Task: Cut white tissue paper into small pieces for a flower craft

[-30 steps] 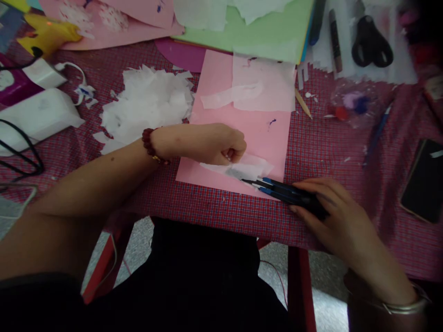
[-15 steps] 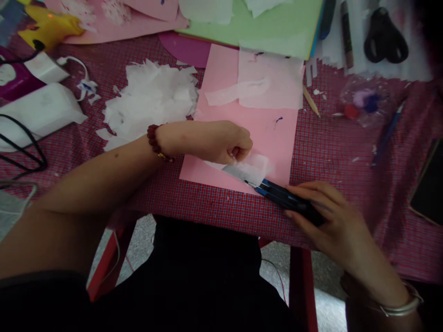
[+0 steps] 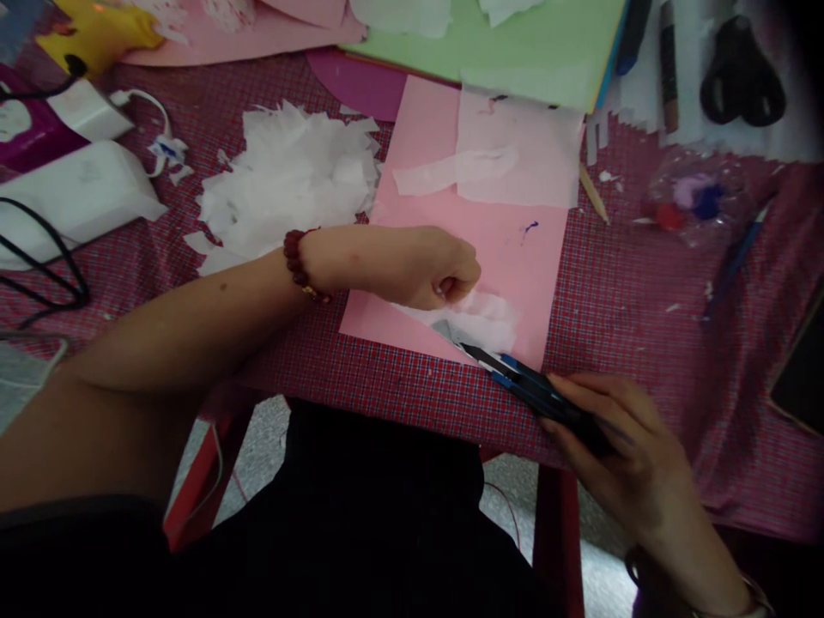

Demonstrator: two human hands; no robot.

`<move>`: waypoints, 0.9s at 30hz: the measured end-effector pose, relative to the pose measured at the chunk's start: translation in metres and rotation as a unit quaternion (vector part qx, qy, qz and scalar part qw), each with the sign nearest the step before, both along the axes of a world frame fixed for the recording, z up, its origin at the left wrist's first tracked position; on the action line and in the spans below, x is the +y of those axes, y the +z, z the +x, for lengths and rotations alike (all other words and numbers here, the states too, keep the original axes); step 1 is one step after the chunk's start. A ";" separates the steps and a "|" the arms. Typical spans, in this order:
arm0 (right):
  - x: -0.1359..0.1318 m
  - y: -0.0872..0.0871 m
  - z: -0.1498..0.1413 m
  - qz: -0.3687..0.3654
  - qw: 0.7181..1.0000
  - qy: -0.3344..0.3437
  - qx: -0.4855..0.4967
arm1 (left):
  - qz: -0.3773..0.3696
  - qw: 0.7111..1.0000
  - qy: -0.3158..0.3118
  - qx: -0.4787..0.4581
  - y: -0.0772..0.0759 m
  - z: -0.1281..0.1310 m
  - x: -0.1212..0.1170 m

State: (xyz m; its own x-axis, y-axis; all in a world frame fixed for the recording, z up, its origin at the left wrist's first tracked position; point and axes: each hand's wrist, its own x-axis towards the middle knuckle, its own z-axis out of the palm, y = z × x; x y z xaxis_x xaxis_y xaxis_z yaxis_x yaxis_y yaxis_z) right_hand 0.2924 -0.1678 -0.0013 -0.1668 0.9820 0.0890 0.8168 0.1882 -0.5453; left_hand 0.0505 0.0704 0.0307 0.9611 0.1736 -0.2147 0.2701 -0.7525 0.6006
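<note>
My left hand [image 3: 444,268] is closed in a pinch on a strip of thin white paper [image 3: 493,315], which lies over a pink sheet [image 3: 547,287] near the table's front edge. In my right hand [image 3: 637,442] is a black and blue utility knife [image 3: 547,399]. Its grey blade [image 3: 447,330] points left and lies against the lower edge of the white paper, partly covered by it. My left fingertips, close above the blade, are partly hidden by the hand itself. Farther up the pink sheet lie a thin white square [image 3: 534,163] and another white strip [image 3: 425,174].
Left of the sheet is a heap of white paper pieces [image 3: 289,172]. Scissors [image 3: 740,77], a marker [image 3: 668,69], a wooden stick [image 3: 593,196] and a blue pen [image 3: 740,249] lie to the right. At far left sit a white power strip [image 3: 77,197] and a black cable [image 3: 74,266].
My right hand and the knife have shifted slightly right and down, so less blade shows under the paper. My left hand keeps its pinch. The whole view has moved a little.
</note>
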 end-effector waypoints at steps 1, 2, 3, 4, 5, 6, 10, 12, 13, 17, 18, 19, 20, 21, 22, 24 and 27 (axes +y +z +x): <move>-0.001 0.000 0.000 0.002 1.000 -0.002 -0.004 | 0.002 1.000 0.000 0.003 0.000 0.000 0.000; -0.003 0.000 0.001 0.002 1.000 -0.005 -0.005 | 0.005 1.000 0.001 0.006 0.000 0.000 0.000; -0.005 0.001 0.001 -0.001 1.000 -0.007 -0.006 | 0.006 1.000 0.003 0.010 0.001 0.000 0.000; -0.006 0.001 0.002 -0.004 1.000 -0.009 -0.005 | 0.008 1.000 0.004 0.013 0.001 0.000 0.000; -0.008 0.002 0.003 -0.007 1.000 -0.009 -0.004 | 0.010 1.000 0.006 0.015 0.001 0.000 0.000; -0.009 0.002 0.004 -0.012 1.000 -0.009 -0.002 | 0.012 1.000 0.007 0.016 0.001 0.000 0.000; -0.011 0.005 0.007 -0.036 0.999 -0.027 0.005 | 0.018 1.000 0.007 0.014 -0.001 0.000 0.001; -0.010 0.006 0.007 -0.038 0.998 -0.042 0.011 | 0.017 1.000 0.005 0.013 -0.003 0.000 0.002; -0.010 0.006 0.007 -0.036 0.998 -0.048 0.013 | 0.014 1.000 0.003 0.012 -0.004 0.000 0.003; -0.005 0.009 0.004 -0.039 0.997 -0.059 0.015 | 0.002 1.000 -0.002 0.003 -0.007 0.000 0.004; -0.004 0.009 0.002 -0.036 0.998 -0.058 0.014 | 0.000 1.000 -0.002 0.001 -0.007 0.000 0.004; -0.002 0.010 0.001 -0.032 0.998 -0.056 0.012 | -0.001 1.000 -0.003 -0.001 -0.007 0.000 0.004; -0.001 0.010 0.000 -0.027 0.998 -0.052 0.009 | -0.001 1.000 -0.003 -0.002 -0.007 0.000 0.004; 0.001 0.010 -0.002 -0.021 0.999 -0.049 0.006 | 0.000 1.000 -0.003 -0.002 -0.006 0.000 0.004; 0.002 0.009 -0.003 -0.016 0.999 -0.047 0.002 | 0.002 1.000 -0.003 -0.001 -0.006 0.000 0.003; 0.006 0.008 -0.004 -0.009 0.999 -0.043 -0.006 | 0.006 1.000 -0.001 0.000 -0.006 0.001 0.003; 0.010 0.007 -0.004 -0.002 0.999 -0.033 -0.013 | 0.000 1.000 0.002 -0.005 -0.008 0.000 0.004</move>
State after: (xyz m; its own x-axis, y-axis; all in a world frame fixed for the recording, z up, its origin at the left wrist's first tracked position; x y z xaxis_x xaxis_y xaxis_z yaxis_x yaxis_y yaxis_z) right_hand 0.2880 -0.1580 0.0055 -0.1048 0.9911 0.0823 0.8408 0.1325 -0.5249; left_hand 0.0507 0.0741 0.0232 0.9624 0.1776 -0.2056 0.2675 -0.7519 0.6025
